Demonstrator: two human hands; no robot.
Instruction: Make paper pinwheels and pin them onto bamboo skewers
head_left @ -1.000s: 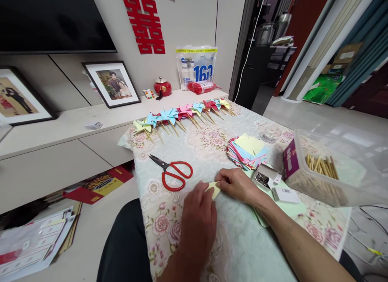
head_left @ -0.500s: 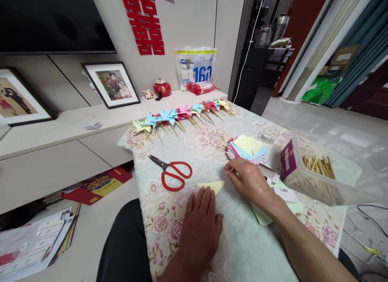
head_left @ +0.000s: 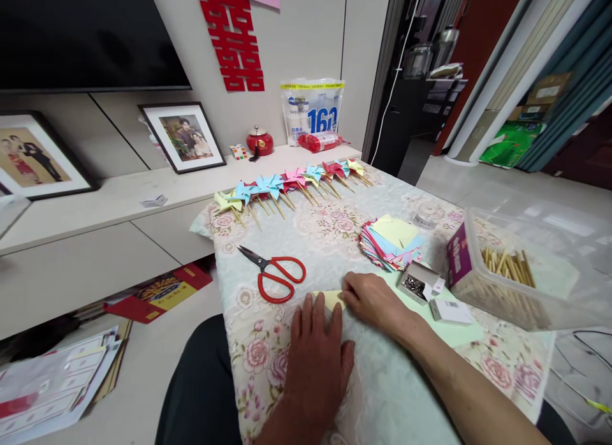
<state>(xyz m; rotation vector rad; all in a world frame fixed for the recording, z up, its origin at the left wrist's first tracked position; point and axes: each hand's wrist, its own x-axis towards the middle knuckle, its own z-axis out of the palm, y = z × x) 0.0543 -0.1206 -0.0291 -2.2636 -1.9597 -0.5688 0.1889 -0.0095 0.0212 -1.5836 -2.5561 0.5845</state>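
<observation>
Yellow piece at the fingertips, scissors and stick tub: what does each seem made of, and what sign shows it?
Yellow piece: probably paper, matte, looking thin and flat.
Scissors: dark metal blades, by their grey sheen; evenly red handles, perhaps plastic-coated.
Tub: likely translucent plastic, smooth, since sticks show through its wall.

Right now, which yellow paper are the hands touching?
The partly covered piece under the left hand, with the right hand at its edge. The yellow square on the pile and the yellow pinwheels lie farther off, untouched.
</observation>
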